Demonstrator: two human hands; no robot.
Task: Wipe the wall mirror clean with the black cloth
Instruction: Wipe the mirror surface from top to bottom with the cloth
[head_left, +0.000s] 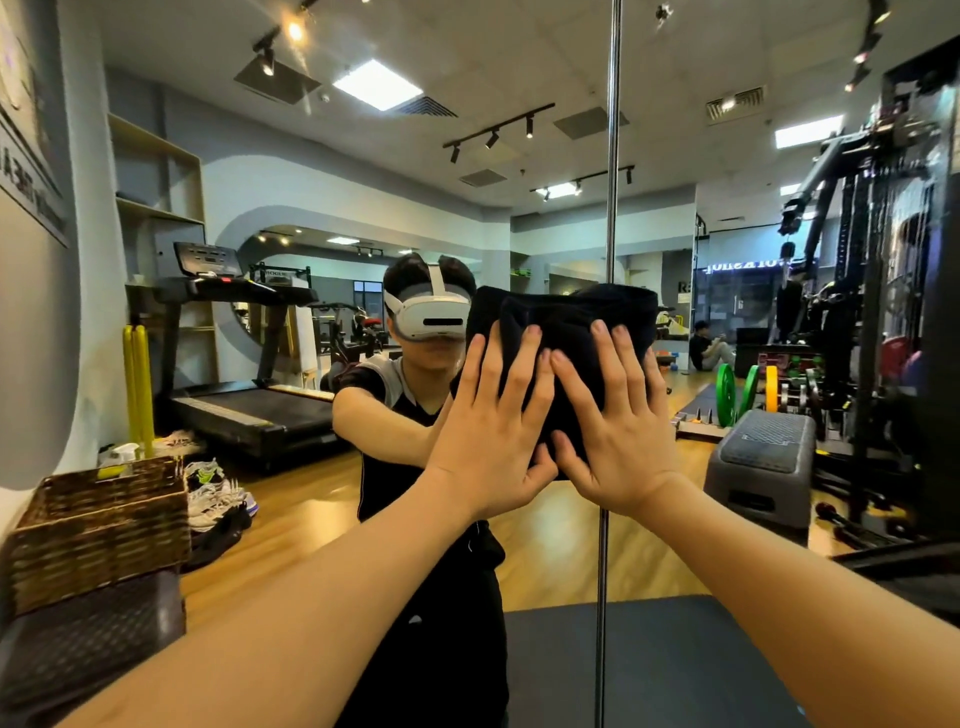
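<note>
1. The black cloth (566, 332) is bunched flat against the wall mirror (363, 208), a little right of centre in the view, at about the 1 o'clock spot from the middle of the frame and just left of the vertical seam (613, 156) between two mirror panels.
2. Both hands press it there with fingers spread straight, palms forward. The left hand (493, 421) covers the cloth's 8 o'clock corner; the right hand (618, 421) covers its 5 o'clock side. Neither curls round the fabric, so it is held only by pressure against the glass, thumbs nearly meeting beneath it.
3. Judged from this, the wiping is under way, with much glass left above and to both sides.
4. Risks: with no real grip, easing the push could let the cloth slide or drop. Its top edge, at 12 o'clock, bulges free of the fingers and may fold over. Dragging across the seam might snag the fabric. Uneven force from the two palms could leave streaks.
5. Outward: a woven basket (98, 525) sits at 8 o'clock. The mirror reflects a treadmill (234, 395) at 9 o'clock and a weight rack (857, 312) at 3 o'clock.
</note>
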